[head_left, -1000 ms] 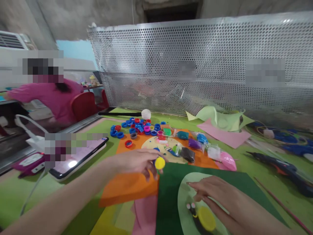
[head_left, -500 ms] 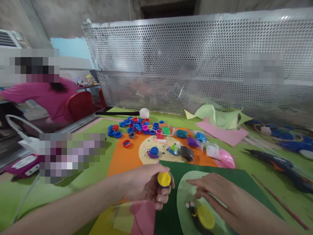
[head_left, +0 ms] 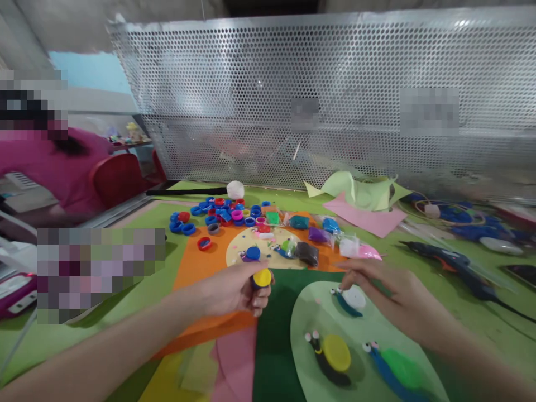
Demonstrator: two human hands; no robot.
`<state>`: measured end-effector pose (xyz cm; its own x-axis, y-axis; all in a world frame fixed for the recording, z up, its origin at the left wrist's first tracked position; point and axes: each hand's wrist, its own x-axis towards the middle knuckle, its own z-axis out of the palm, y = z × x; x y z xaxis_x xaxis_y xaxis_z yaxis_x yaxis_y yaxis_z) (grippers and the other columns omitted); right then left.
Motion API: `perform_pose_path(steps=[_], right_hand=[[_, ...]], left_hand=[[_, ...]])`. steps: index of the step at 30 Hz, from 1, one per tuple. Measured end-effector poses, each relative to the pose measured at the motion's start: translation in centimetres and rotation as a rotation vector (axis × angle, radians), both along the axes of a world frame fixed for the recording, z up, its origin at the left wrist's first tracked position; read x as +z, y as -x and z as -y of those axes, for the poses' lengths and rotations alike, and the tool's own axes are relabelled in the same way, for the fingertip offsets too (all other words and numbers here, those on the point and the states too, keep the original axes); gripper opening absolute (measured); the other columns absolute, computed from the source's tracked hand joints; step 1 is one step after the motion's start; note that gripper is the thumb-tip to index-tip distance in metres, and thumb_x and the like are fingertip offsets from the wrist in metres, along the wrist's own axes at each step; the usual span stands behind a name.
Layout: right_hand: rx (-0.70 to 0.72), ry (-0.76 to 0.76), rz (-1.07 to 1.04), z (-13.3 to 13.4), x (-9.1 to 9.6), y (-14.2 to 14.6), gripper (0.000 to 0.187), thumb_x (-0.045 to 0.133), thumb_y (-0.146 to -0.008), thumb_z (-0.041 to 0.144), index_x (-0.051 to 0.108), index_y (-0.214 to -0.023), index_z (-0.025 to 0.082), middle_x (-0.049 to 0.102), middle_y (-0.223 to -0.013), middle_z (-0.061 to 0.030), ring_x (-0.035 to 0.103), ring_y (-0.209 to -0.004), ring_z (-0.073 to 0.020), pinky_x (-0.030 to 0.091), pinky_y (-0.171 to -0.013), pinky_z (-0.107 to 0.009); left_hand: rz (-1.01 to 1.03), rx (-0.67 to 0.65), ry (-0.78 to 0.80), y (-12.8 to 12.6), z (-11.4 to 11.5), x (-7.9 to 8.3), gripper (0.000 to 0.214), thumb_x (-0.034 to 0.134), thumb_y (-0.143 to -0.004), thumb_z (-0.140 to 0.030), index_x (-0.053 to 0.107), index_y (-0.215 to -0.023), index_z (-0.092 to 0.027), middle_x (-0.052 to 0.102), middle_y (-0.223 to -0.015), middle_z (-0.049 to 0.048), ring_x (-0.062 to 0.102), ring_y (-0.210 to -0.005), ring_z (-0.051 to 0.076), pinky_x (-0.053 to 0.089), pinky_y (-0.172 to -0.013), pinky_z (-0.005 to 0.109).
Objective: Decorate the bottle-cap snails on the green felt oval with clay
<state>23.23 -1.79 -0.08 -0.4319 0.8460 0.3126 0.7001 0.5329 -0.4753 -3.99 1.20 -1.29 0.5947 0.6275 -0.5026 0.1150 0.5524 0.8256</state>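
Observation:
My left hand [head_left: 237,287] is closed around a blue bottle cap filled with yellow clay [head_left: 262,277], its yellow face showing. Over the upper right of a pale green paper oval [head_left: 299,312] hovers my right hand [head_left: 377,290], index finger reaching out, thumb and other fingertips drawn together; anything between them is too small to make out. Just below those fingertips lies a clay snail with a white shell [head_left: 354,298]. Lower on the oval are a black snail with a yellow shell [head_left: 336,353] and a blue snail with a green shell [head_left: 400,368]. Dark green paper [head_left: 272,346] lies underneath.
Bottle caps [head_left: 221,212] cluster at the back. Bagged clay [head_left: 307,252] lies beside a cream oval with small snails, on orange paper [head_left: 190,279]. To the right is a glue gun [head_left: 452,265]. A perforated metal panel [head_left: 251,100] stands behind; a person in pink [head_left: 67,162] sits left.
The view has shifted, bringing more of the green oval and its snails into sight. My right hand has moved off the oval's middle toward its upper right edge. My left hand keeps the cap.

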Motion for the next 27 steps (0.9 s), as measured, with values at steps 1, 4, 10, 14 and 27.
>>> perform_pose_path(steps=[1,4,10,14,27], right_hand=[[-0.041,-0.004,-0.027,-0.2,0.0,-0.3,0.024,0.035,-0.091,0.027,0.054,-0.105,0.025,0.068,-0.080,-0.0008,0.063,-0.077,-0.0156,0.050,-0.068,-0.029],[-0.115,0.016,-0.088,-0.8,0.0,-1.0,0.024,0.036,-0.090,0.030,0.055,-0.104,0.023,0.068,-0.077,-0.0019,0.064,-0.073,-0.0155,0.050,-0.064,-0.027],[-0.146,0.047,-0.110,-1.5,0.0,-1.4,0.024,0.037,-0.089,0.029,0.057,-0.100,0.022,0.068,-0.076,-0.0023,0.064,-0.072,-0.0154,0.051,-0.068,-0.028],[-0.149,0.074,-0.104,-1.4,-0.1,-1.2,0.025,0.037,-0.089,0.030,0.057,-0.101,0.023,0.069,-0.076,-0.0023,0.065,-0.073,-0.0160,0.051,-0.066,-0.028],[-0.116,0.133,0.012,-1.5,-1.1,-0.8,0.029,0.034,-0.090,0.034,0.056,-0.107,0.025,0.068,-0.077,0.0005,0.058,-0.058,-0.0144,0.044,-0.050,-0.026]], left_hand=[[-0.023,-0.002,-0.053,0.1,-0.1,0.1,0.030,0.045,-0.080,-0.047,0.038,-0.072,-0.019,0.034,-0.056,-0.0069,0.034,-0.048,0.008,0.031,-0.051,0.022],[-0.133,-0.030,-0.224,0.7,-0.3,0.5,0.032,0.059,-0.073,-0.043,0.038,-0.073,-0.020,0.038,-0.057,-0.0078,0.038,-0.050,0.008,0.032,-0.053,0.022],[-0.567,-0.105,-0.494,4.6,-1.4,3.0,0.031,0.061,-0.075,-0.048,0.048,-0.084,-0.020,0.051,-0.060,-0.0043,0.046,-0.054,0.012,0.030,-0.051,0.024],[-0.949,-0.329,-0.454,7.2,-2.0,4.6,0.036,0.052,-0.075,-0.055,0.045,-0.082,-0.021,0.052,-0.058,-0.0031,0.051,-0.052,0.015,0.035,-0.050,0.025],[-1.262,-0.385,-0.527,8.1,-2.9,3.0,0.033,0.055,-0.065,-0.050,0.043,-0.078,-0.021,0.050,-0.051,-0.0027,0.045,-0.042,0.014,0.030,-0.038,0.022]])
